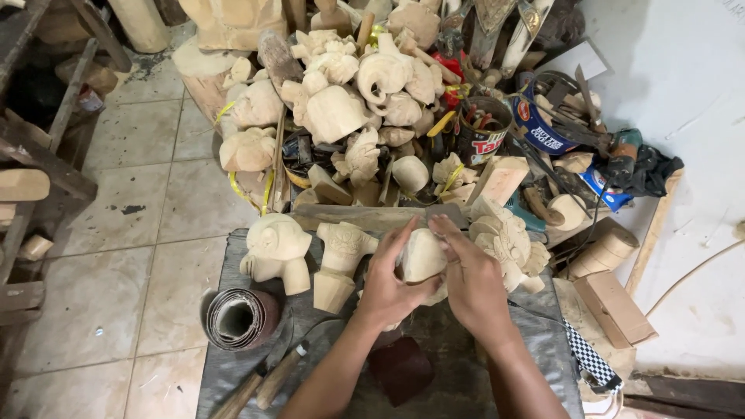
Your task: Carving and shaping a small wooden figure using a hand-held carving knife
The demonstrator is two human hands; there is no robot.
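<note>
Both my hands hold a pale, unfinished wood carving (423, 254) over a grey cloth-covered work surface (233, 365). My left hand (388, 283) grips it from the left side and below. My right hand (466, 275) wraps over its right side, fingertips pressing a small grey scrap (446, 213), perhaps sandpaper, against its top. Just left stand two more pale carvings, a rounded animal figure (275, 250) and a figure on a tapered base (340, 260). A flower-like carving (508, 240) sits right beside my right hand.
A big heap of rough wood carvings (349, 93) fills the back, with tins (485, 128) of tools beside it. A sandpaper roll (237, 316) and wooden-handled tools (268, 380) lie at front left. Wood blocks (613, 306) sit right. Tiled floor (124, 256) lies left.
</note>
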